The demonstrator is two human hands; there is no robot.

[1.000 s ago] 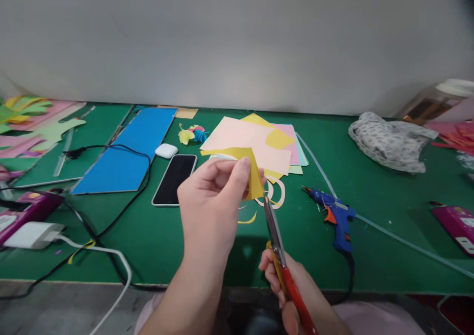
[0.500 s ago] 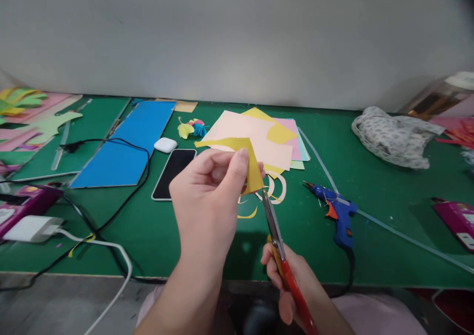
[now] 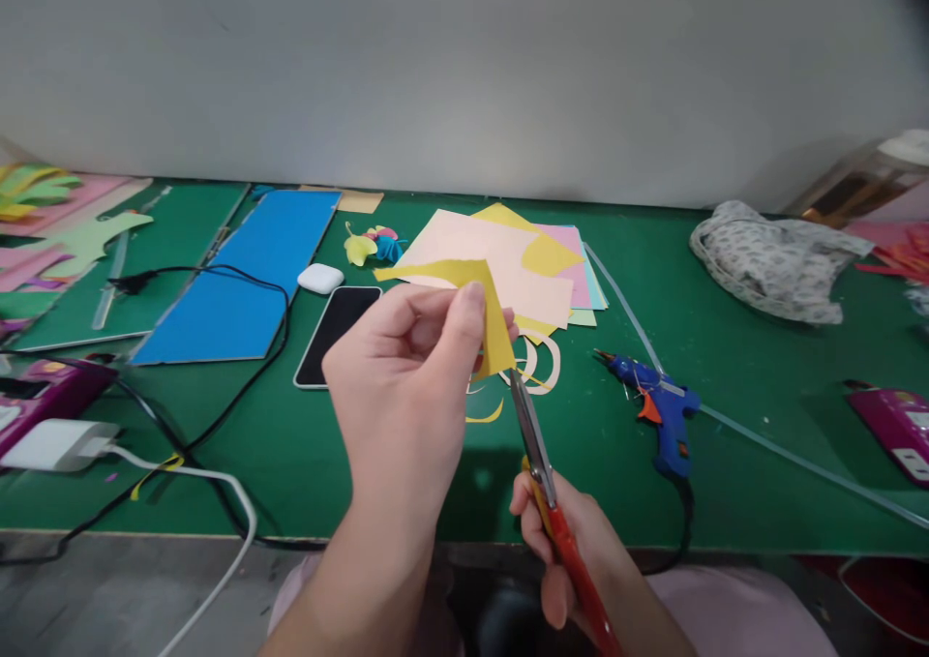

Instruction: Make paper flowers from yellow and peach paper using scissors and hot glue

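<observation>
My left hand (image 3: pixel 410 396) pinches a yellow piece of paper (image 3: pixel 496 333) between thumb and fingers, above the table's middle. A narrow strip of that paper reaches out to the left. My right hand (image 3: pixel 573 541) is wrapped round the red and yellow handles of a pair of scissors (image 3: pixel 535 444). The blades point up and away, with their tips at the paper's lower right corner. Behind the hands lies a stack of coloured paper (image 3: pixel 479 241), pale pink on top with a yellow scrap. Curved paper cut-offs (image 3: pixel 553 362) lie just beyond the scissors.
On the green table (image 3: pixel 762 463), a blue glue gun (image 3: pixel 664 405) and a cloth bundle (image 3: pixel 769 260) are at right. To the left are a phone (image 3: pixel 330 338), a white case (image 3: pixel 320 278), a blue board (image 3: pixel 239 280), cables and a charger (image 3: pixel 62 444).
The view has shifted slightly, so the table items appear a little higher and further left. Both hands keep their grips on the yellow paper and scissors.
</observation>
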